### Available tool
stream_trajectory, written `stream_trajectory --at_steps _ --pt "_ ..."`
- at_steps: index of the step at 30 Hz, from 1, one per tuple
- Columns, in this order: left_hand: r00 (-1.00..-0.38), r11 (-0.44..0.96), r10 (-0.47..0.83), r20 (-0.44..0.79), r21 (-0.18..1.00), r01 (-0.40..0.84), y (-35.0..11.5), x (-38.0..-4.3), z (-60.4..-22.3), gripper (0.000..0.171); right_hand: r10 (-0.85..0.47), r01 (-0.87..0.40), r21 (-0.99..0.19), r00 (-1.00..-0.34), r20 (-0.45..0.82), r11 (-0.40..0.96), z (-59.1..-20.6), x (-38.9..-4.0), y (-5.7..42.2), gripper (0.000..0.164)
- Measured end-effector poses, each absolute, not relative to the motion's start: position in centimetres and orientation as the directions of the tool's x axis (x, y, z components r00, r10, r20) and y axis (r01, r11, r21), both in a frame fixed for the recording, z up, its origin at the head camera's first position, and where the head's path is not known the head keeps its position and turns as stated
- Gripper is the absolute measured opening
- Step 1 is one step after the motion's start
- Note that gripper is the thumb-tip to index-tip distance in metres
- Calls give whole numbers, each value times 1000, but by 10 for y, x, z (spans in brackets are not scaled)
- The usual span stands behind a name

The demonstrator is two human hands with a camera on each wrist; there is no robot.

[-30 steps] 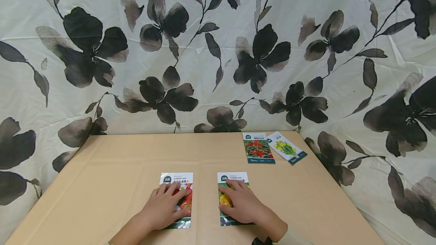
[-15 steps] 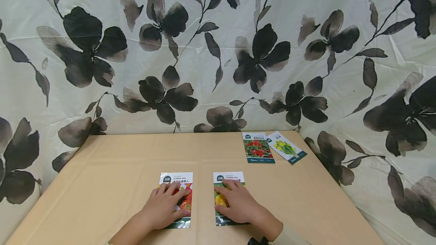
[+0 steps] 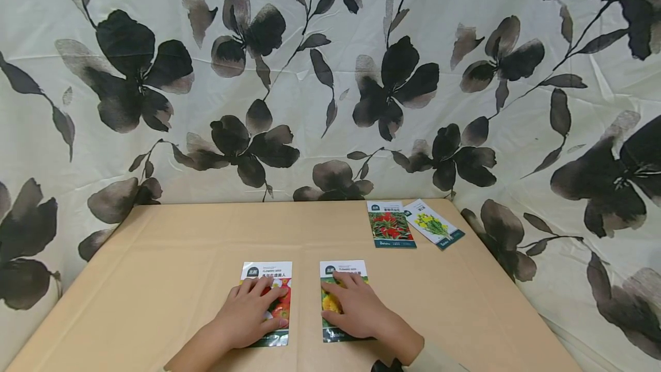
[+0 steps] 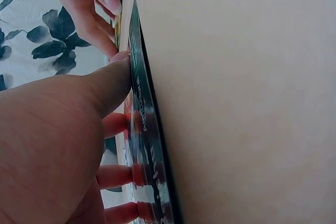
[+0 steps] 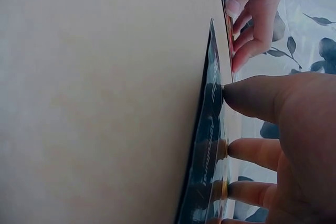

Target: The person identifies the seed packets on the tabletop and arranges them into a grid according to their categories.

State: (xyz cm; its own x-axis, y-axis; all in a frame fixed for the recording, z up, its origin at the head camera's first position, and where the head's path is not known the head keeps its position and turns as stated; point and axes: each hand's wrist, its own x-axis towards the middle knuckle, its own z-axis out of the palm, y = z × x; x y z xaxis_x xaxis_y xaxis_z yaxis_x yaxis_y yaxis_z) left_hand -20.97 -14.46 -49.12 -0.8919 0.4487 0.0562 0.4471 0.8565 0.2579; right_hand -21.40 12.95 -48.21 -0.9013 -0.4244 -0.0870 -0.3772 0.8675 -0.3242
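In the head view a flower seed packet [image 3: 282, 303] with red blooms lies flat on the table, and my left hand [image 3: 247, 313] rests on it with spread fingers. Beside it, to the right, is a second seed packet [image 3: 330, 303] with yellow blooms. My right hand [image 3: 358, 307] presses down on that one, fingers extended, covering its middle and right side. Both wrist views show fingertips and thumb touching the top faces: the left packet [image 4: 149, 145] and the right packet [image 5: 202, 150] appear nearly edge-on. A narrow strip of table separates the two packets.
Farther back on the right lie a packet with red flowers [image 3: 392, 225] and a white packet with yellow flowers [image 3: 435, 224], tilted and touching or slightly overlapping. The tan table [image 3: 206, 234] ends at a floral cloth [image 3: 320, 113] hanging behind.
My right hand has slid its packet a little to the left, narrowing the gap to the other packet. The left hand and its packet stay in place.
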Motion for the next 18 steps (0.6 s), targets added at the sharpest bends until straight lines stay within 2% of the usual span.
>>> stream_trajectory --at_steps 18 --pt "-890 855 453 56 256 451 -145 -210 -490 69 -430 -391 -293 -899 -82 873 -486 -219 121 62"
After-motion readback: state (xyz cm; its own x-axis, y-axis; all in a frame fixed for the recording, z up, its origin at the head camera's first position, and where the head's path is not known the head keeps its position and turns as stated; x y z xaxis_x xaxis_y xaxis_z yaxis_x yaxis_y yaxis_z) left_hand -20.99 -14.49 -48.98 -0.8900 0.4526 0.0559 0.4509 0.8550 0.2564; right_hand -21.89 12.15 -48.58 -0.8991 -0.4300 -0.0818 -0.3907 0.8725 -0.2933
